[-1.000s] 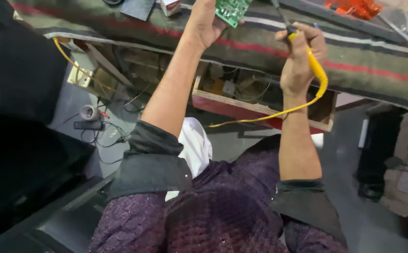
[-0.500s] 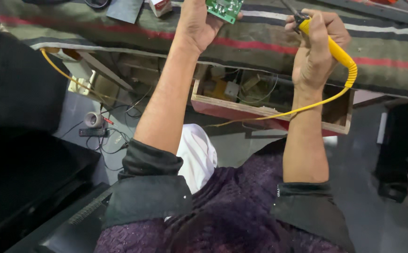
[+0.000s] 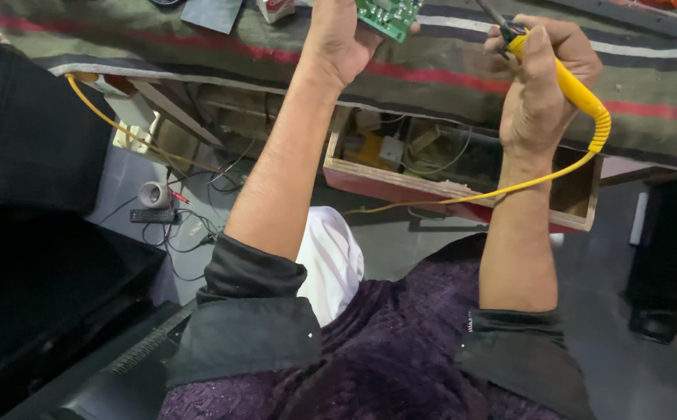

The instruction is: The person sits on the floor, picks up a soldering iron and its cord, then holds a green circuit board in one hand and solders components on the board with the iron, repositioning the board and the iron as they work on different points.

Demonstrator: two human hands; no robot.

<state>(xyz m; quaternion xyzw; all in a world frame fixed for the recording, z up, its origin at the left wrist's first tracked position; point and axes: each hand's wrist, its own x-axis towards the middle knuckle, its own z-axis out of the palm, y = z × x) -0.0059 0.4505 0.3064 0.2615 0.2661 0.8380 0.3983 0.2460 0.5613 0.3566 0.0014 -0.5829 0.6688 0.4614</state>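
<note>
You are holding a small green circuit board (image 3: 389, 15) up at the top edge of view with your left hand (image 3: 338, 35), its fingers clasped around the board's lower side. Your right hand (image 3: 537, 78) is clenching the yellow handle of a soldering iron (image 3: 564, 78), the dark tip pointing up toward the board but not touching it. The work in hand looks like soldering on the board, and the approach is under way; bringing the tip to a joint is going to call for a steady board and a small, careful reach across the gap. The iron's yellow cord (image 3: 463, 198) is trailing down past your right wrist.

Both hands are hovering over a worktop covered by a striped olive and red cloth (image 3: 447, 66). Under it an open wooden drawer (image 3: 463, 206) is showing wires and small parts. On the grey floor (image 3: 389, 237) loose cables (image 3: 190, 225) and a tape roll (image 3: 154, 193) are lying.
</note>
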